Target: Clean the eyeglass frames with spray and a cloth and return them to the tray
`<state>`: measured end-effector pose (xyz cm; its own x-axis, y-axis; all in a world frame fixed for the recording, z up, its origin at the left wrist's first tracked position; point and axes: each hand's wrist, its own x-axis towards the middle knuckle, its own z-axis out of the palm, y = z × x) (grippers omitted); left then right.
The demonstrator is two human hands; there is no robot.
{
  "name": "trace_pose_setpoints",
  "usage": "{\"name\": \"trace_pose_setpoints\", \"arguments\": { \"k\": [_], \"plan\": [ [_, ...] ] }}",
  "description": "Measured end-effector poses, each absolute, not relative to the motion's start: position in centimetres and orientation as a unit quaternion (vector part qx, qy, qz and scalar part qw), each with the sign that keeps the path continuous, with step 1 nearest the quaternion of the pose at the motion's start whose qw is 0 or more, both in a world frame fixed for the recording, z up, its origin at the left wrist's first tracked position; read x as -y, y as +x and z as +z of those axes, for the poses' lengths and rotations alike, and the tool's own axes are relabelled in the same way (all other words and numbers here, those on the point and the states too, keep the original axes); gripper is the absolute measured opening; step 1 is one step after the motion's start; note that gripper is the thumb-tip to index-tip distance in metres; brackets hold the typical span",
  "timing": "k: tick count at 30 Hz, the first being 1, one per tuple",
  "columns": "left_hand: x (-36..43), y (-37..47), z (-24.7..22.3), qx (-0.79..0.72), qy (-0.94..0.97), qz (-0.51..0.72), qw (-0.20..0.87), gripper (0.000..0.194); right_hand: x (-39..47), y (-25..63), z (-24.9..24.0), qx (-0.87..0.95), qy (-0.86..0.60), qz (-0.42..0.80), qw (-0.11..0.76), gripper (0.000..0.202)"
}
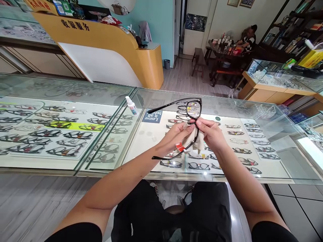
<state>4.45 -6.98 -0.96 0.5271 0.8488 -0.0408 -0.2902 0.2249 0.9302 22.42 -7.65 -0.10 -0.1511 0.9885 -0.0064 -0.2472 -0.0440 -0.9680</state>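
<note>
A pair of black-framed eyeglasses (201,107) is held up over the glass counter, turned on its side with both temples pointing left. My right hand (213,132) pinches the frame near the bridge. Fingers of my left hand (176,133) are closed on a pale beige cleaning cloth (200,142), pressed around the lower lens, which is mostly hidden. A red tag (180,147) hangs on the lower temple. To the left, a white spray bottle (131,105) stands on the counter.
The glass display counter (148,171) holds rows of eyeglasses under its top, along with a blue printed card (152,116). Beyond it stands a yellow cashier desk (151,67). A person (248,39) sits at a dark table at the back right. Another display case (277,90) is on the right.
</note>
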Motion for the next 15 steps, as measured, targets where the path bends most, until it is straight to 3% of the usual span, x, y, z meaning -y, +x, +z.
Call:
{"name": "trace_pose_setpoints", "arguments": {
  "k": [8, 12, 15],
  "plan": [
    [6.47, 4.40, -0.63, -0.285, 0.509, 0.380, 0.717, 0.052, 7.49, 22.11, -0.29, 0.446, -0.390, 0.614, 0.522, 0.035],
    [6.51, 4.17, -0.56, -0.275, 0.510, 0.375, 0.724, 0.063, 7.43, 22.14, -0.01, 0.420, -0.382, 0.628, 0.532, 0.035],
    [6.73, 3.86, -0.49, -0.282, 0.524, 0.344, 0.726, 0.057, 7.36, 22.37, 0.04, 0.412, -0.389, 0.626, 0.536, 0.037]
  ]
}}
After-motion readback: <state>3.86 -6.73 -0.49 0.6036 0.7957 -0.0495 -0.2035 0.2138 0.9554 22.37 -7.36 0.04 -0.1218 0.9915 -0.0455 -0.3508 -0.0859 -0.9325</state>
